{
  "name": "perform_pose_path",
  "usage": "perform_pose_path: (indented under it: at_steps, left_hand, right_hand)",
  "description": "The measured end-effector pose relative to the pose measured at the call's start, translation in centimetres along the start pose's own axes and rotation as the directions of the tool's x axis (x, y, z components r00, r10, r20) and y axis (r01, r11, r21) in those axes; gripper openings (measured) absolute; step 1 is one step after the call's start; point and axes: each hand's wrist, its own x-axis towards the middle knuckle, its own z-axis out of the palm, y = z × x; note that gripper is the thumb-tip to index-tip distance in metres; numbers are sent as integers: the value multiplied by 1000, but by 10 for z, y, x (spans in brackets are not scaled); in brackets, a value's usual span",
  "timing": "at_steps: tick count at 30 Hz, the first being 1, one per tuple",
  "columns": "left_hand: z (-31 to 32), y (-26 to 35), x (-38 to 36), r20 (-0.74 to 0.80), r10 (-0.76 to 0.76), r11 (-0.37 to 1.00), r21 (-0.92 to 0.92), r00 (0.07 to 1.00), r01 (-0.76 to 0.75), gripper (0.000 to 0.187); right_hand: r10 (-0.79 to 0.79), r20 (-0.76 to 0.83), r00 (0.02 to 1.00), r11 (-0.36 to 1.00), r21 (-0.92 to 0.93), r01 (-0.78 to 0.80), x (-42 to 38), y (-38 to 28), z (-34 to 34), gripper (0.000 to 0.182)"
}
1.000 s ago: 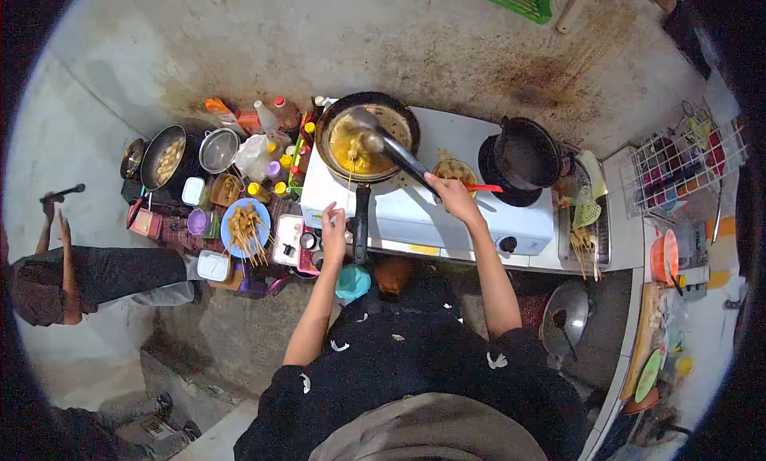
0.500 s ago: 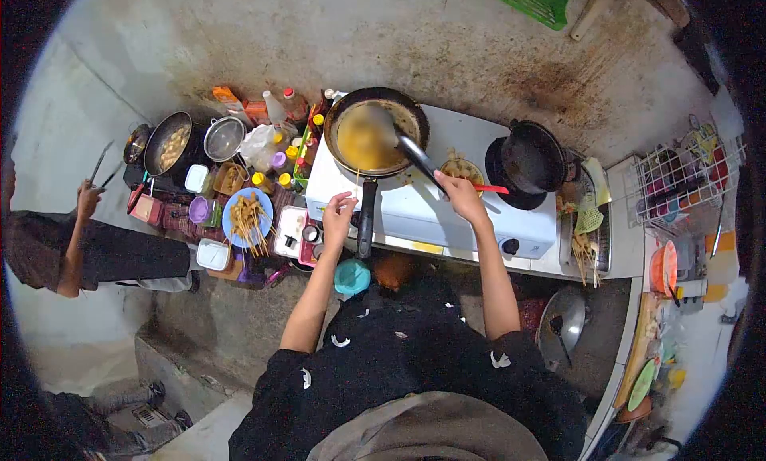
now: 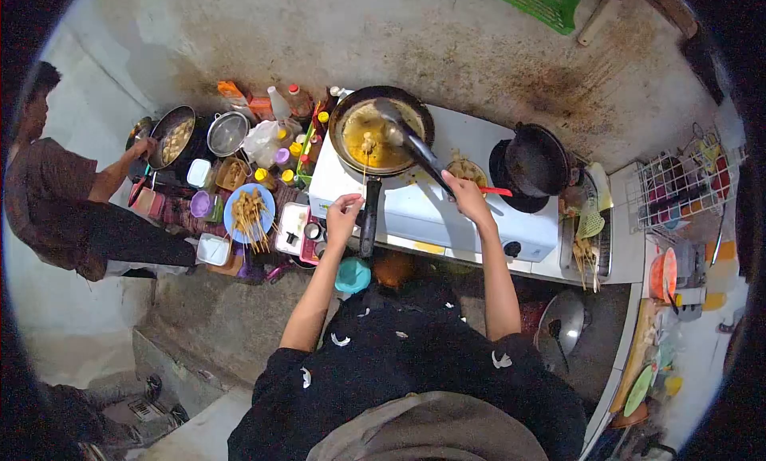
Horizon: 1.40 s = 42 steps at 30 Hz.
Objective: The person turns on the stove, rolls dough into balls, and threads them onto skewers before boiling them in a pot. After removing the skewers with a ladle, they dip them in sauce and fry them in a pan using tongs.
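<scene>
My left hand [image 3: 345, 218] is closed in a pinch on the thin stick of a skewer [image 3: 366, 154]. Pale pieces of food on the skewer's far end lie in yellow liquid in the frying pan [image 3: 424, 126]. The pan's black handle [image 3: 369, 226] points toward me, just right of my left hand. In my right hand [image 3: 469, 199] is a long-handled spatula [image 3: 419, 151], its dark head over the right part of the pan. Beneath the spatula, beside my right hand, sits a bowl of food pieces [image 3: 471, 167] with a red handle [image 3: 496, 191].
The white stove [image 3: 431, 214] also carries a black pot [image 3: 535, 162]. To the left are a blue plate of skewers [image 3: 231, 214], bottles [image 3: 297, 102] and a sieve [image 3: 229, 132]. A co-worker [image 3: 56, 190] reaches toward another pan [image 3: 171, 146]. More skewers [image 3: 585, 258] lie right.
The spatula's head has swung from over the pan's middle to its right, uncovering the food on the skewer. The co-worker has leaned in, a hand now at the other pan.
</scene>
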Motion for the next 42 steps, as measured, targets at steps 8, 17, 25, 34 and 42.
perform_pose_path:
  at_steps: [8,17,25,34,42]
  left_hand:
    - [3,3,-12,-23,-94,994,-62,995,93,38]
    - [7,9,-23,26,-68,992,-109,997,71,49]
    - [9,21,-30,112,302,906,276,947,-322,46]
    - [7,30,-32,102,221,955,177,970,-236,39]
    - [6,25,-37,115,183,974,114,976,-196,44]
  right_hand:
    - [24,-19,1000,994,107,-22,3,10,8,62]
    - [-16,-61,998,998,63,20,1,-3,0,61]
    - [-5,-53,999,999,-35,3,5,-4,0,61]
    - [-24,-47,999,996,-87,20,-6,-13,-3,62]
    - [-33,-80,996,998,-57,29,-7,-10,-6,60]
